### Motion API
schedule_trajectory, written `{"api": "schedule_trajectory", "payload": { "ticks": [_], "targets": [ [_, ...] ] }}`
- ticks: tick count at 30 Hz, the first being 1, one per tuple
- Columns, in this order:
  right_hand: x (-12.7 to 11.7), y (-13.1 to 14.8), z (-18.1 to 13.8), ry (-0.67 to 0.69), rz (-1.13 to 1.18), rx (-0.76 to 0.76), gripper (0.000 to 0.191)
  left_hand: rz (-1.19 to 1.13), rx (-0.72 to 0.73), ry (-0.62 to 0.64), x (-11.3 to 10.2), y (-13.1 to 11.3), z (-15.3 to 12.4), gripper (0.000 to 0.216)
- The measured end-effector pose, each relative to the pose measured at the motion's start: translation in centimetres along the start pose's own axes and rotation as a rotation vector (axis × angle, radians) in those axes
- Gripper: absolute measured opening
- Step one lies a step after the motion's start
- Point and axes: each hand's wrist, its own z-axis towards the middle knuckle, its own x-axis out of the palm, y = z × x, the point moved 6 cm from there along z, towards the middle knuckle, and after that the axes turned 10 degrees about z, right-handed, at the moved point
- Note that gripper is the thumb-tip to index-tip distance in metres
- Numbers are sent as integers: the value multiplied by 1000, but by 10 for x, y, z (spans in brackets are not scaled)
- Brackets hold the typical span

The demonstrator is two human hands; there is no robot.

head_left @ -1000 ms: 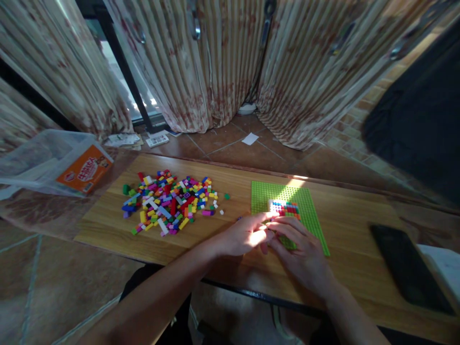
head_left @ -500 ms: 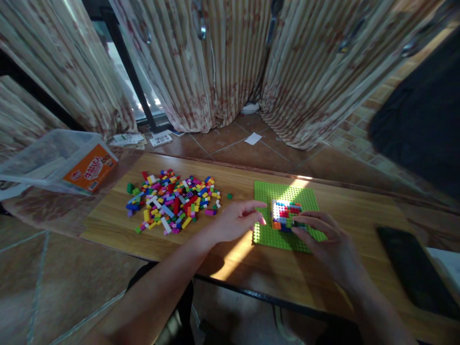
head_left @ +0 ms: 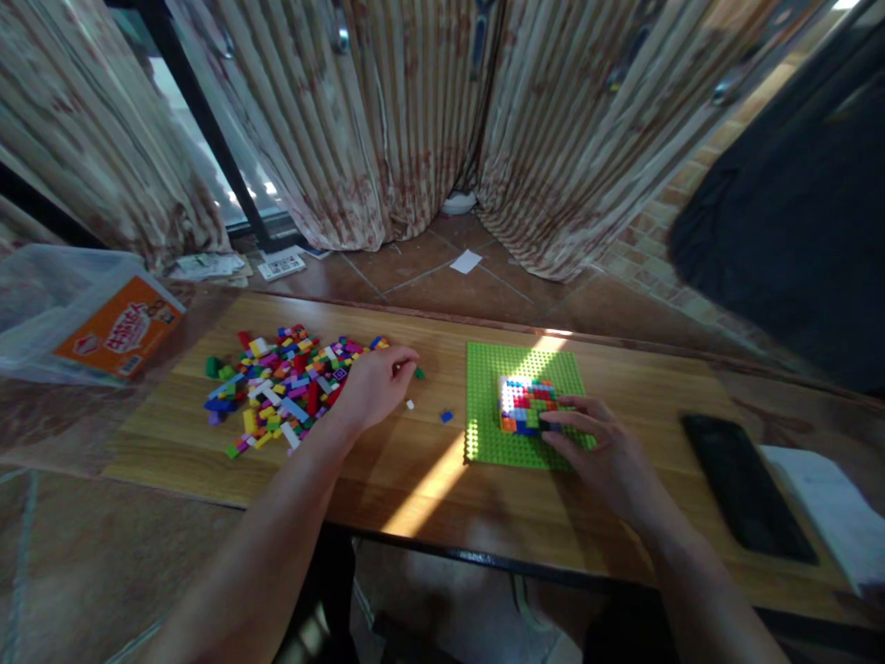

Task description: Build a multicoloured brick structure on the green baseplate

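Observation:
A green baseplate (head_left: pixel 484 429) lies on the wooden table (head_left: pixel 429 480), with a small block of many-coloured bricks (head_left: pixel 526 404) built on it. My right hand (head_left: pixel 600 452) rests on the plate's near right part, fingers spread, fingertips touching the block's right side. My left hand (head_left: pixel 375 385) is over the right edge of a pile of loose coloured bricks (head_left: pixel 277 392), fingers curled down onto them; what they pinch is hidden. A blue brick (head_left: pixel 446 416) and a white one (head_left: pixel 410 404) lie loose between pile and plate.
A clear plastic box with an orange label (head_left: pixel 103 327) stands at the table's left end. A black phone (head_left: pixel 743 484) and a white pad (head_left: pixel 826 503) lie at the right. Curtains hang behind the table, and a dark shape fills the upper right.
My left hand has left the baseplate and moved left to the brick pile. The baseplate now lies squarer and further from the table's near edge; my right hand stays at the block.

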Motion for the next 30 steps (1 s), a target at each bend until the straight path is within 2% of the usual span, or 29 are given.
{"api": "schedule_trajectory", "payload": {
  "ticks": [8, 19, 30],
  "targets": [
    [-3, 0, -2, -7, -1, -13, 17, 26, 23, 42, 3, -4, 0, 25],
    [-1, -6, -1, -60, 64, 81, 21, 29, 58, 52, 6, -3, -1, 26],
    [-2, -3, -2, 3, 5, 33, 18, 30, 50, 57, 3, -5, -2, 25]
  ]
}}
